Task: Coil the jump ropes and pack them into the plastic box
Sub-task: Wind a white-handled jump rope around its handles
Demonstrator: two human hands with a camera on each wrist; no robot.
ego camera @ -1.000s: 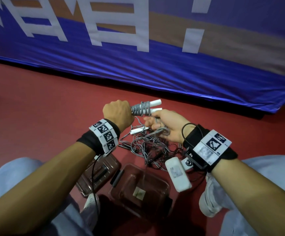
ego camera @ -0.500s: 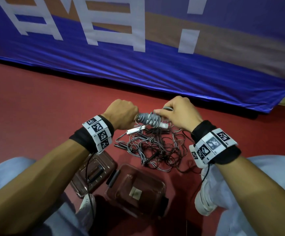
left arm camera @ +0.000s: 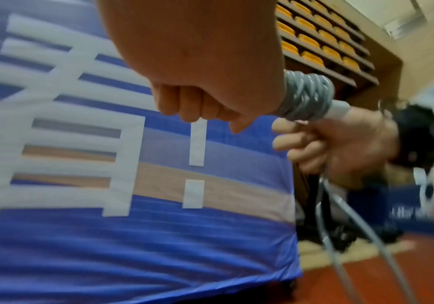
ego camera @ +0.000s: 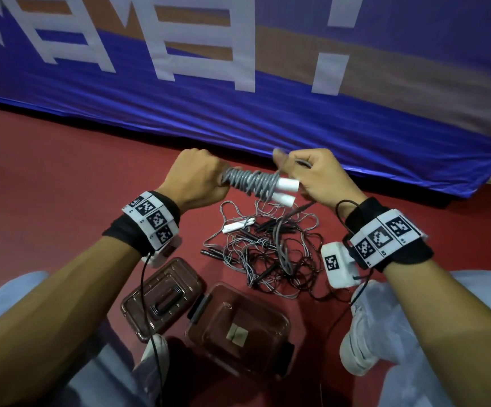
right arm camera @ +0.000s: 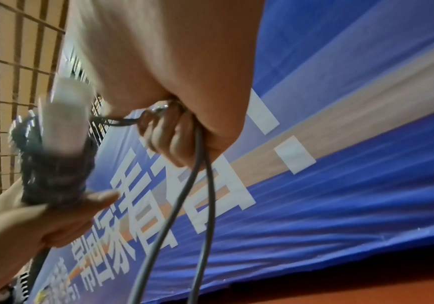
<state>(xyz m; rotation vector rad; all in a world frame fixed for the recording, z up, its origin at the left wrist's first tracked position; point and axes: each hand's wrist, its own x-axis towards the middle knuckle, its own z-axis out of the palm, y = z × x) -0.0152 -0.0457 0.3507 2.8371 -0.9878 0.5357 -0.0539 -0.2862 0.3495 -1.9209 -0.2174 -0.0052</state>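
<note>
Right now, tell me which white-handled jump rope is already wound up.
The grey rope in the hands: its cord is coiled tightly around both white handles. The other white-handled rope lies loose in the tangle on the floor.

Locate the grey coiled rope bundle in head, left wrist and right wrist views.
Head: coiled rope bundle centre, between both hands.
Left wrist: upper right, just beyond the left hand.
Right wrist: left edge, blurred, white handle end up.
Shared landmark: blue banner with the white exclamation mark.
</note>
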